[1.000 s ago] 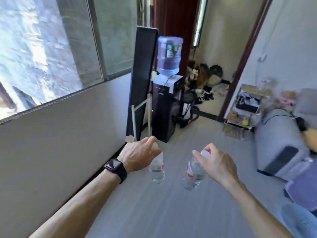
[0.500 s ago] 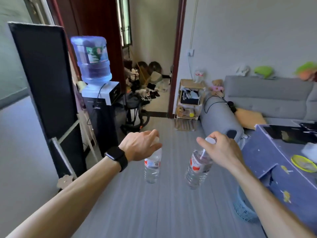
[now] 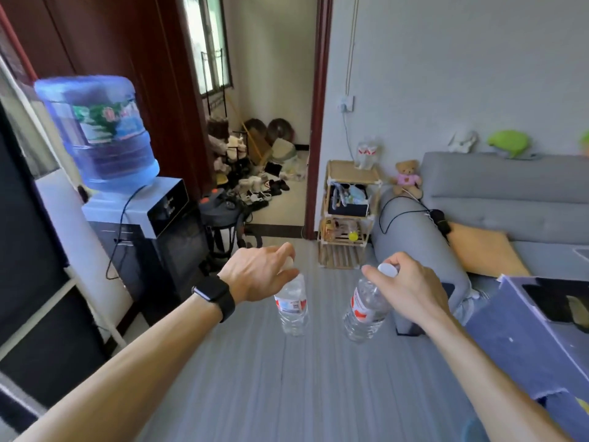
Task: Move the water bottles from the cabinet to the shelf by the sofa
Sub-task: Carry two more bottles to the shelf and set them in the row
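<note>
Bottles hang by their caps, one pinched in the left hand, another in the right hand (wooden shelf ahead beside the sofa).

Bright daylight, fisheye edges, slight blur

Bare forearms, black smartwatch (dark band) on left wrist

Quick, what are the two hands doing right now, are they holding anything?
The left hand grips the left bottle by its top.
The right hand grips the right bottle by its cap.
</note>
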Demonstrator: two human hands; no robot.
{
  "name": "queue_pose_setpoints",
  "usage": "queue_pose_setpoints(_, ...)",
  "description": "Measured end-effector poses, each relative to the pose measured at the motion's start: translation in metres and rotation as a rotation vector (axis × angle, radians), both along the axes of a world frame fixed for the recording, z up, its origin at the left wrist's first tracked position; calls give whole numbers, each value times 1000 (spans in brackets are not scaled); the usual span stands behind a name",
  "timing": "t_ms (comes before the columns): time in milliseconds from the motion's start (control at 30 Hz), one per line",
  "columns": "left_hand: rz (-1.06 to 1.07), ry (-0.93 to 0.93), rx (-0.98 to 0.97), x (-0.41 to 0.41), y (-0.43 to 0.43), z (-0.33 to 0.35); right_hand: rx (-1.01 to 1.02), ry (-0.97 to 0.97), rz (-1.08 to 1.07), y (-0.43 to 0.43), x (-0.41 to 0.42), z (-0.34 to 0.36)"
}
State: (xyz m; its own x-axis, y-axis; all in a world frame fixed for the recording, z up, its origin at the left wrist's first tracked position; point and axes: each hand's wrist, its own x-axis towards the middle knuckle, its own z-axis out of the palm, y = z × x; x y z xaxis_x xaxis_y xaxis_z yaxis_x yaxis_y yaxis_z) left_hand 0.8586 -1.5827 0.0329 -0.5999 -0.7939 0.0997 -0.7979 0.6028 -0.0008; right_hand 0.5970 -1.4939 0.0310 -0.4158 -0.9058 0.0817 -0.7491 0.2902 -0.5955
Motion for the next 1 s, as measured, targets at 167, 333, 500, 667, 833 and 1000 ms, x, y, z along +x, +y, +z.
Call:
queue_pose_setpoints(167, -12, -7, -16, -27, -124, -14, 22, 30, -5, -117, -36, -12)
queue_pose_setpoints(333, -36, -56, 17, -48, -251, -19, 78, 38, -43, -230, -62, -11)
queue_pose_setpoints(500, -33, 1, 38, -79, -378, -11, 11, -2, -116, -330, -98, -3)
queue_pose_setpoints(667, -77, -6, 60, -132, -483, -20, 0, -5, -184, -420, -147, -8)
queue_pose_setpoints(833, -82, -29, 77, -199, -580, -30, 31, 3, -212, -520, -211, -31)
queue_pose_setpoints(1000, -52, -81, 79, -273, -677, -37, 75, 26, -148, -625, -285, -40)
